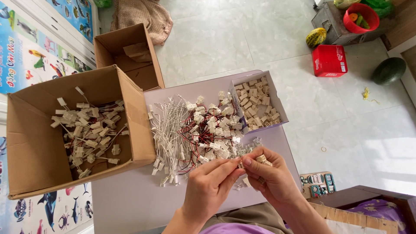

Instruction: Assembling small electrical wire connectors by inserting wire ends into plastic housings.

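Counter [130, 203]: pale lilac surface under the person's hands, carrying boxes and loose parts.
Large cardboard box [30, 143]: open, at the left on the counter, holding finished white connectors with wires.
Second cardboard box [147, 73]: open, behind the large one, on the floor.
Wire heap [190, 134]: white leads and red-and-black leads with white plugs, piled mid-counter, just beyond the hands.
Small white box [277, 104]: open, right of the heap, filled with cream connector housings.
Red tin [329, 60]: on the tiled floor, well apart from the counter.
Left hand [208, 188]: fingers pressed together, grip pinching a thin wire end against the right hand's part.
Right hand [271, 175]: grip closed on a small cream connector housing [261, 159], held between thumb and fingers just above the counter's near edge.
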